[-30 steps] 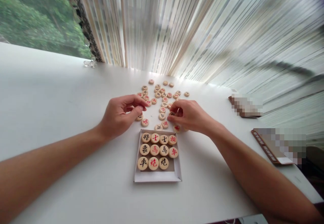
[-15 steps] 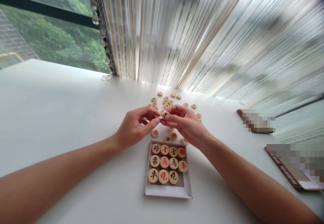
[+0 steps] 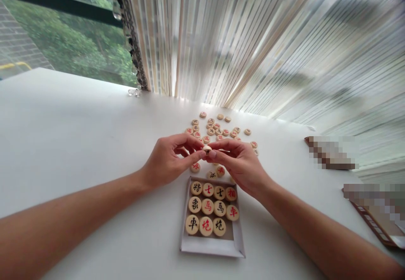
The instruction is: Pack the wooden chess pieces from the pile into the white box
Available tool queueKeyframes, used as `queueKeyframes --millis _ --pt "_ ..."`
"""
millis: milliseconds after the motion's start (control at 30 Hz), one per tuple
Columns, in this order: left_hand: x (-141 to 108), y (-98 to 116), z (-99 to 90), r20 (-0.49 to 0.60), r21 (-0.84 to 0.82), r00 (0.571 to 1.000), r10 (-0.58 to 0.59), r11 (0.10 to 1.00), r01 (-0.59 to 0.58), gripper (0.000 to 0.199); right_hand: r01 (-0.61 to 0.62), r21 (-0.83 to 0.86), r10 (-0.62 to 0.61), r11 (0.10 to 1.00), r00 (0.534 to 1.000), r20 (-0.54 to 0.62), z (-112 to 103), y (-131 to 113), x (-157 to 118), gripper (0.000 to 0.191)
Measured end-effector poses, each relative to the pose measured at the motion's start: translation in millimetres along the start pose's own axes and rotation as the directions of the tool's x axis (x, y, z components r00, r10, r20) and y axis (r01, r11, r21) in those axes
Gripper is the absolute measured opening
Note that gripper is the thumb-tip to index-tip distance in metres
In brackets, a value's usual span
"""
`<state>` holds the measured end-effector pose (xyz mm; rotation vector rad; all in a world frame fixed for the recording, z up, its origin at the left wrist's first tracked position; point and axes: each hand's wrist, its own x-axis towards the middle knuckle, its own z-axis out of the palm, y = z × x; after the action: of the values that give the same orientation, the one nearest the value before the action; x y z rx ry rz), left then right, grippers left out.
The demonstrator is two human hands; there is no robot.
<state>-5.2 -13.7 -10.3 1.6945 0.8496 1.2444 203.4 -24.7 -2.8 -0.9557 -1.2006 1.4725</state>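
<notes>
A: Notice the shift since a second ago: from well apart to almost touching, with the left hand and the right hand brought together beyond the far edge of the tray.

B: Brought together around what?

A: Around a small round wooden piece. Pinched from its left side by the left fingers, from its right by the right fingers, thumbs toward the tray.

B: Lying flat or tipped?

A: Tipped, with a pale surface upward and a dark mark on the side toward the tray, too small to read. Held roughly in line with the middle of the tray, just past its far edge.

B: And inside the tray?

A: Count eleven set pieces, marked faces up in red and black, in rows of four, four and three.

B: Anything farther out?

A: Find loose pieces scattered on the white worktop beyond the tray, partly hidden by the hands. Past those, see a striped curtain. Well apart to the right of the tray, spot two brown-edged things, partly blurred.
</notes>
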Motion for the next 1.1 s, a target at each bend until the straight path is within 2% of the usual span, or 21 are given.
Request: queueKeyframes --millis 100,300,633,1100 --pt "-0.9 0.1 0.2 -0.013 -0.012 1.0 0.012 1.0 -0.012 0.018 0.023 0.0 -0.023 1.0 1.0 0.0 1.8 -1.7 -1.2 0.028" --pt "-0.1 -4.1 0.4 0.008 -0.09 1.0 -0.017 0.996 0.017 0.025 -0.041 0.077 0.04 0.996 0.999 0.016 2.8 -3.2 -2.1 0.026" --pt "0.0 -2.0 0.1 0.018 -0.12 0.998 -0.053 0.991 0.055 0.024 -0.051 0.044 0.051 0.998 0.999 0.013 3.3 -5.8 -2.7 0.03" --pt "0.4 -0.9 0.5 -0.011 -0.088 0.999 -0.032 0.996 0.031 0.017 0.137 -0.065 -0.136 0.988 0.991 0.009 4.2 -3.5 -5.6 0.025"
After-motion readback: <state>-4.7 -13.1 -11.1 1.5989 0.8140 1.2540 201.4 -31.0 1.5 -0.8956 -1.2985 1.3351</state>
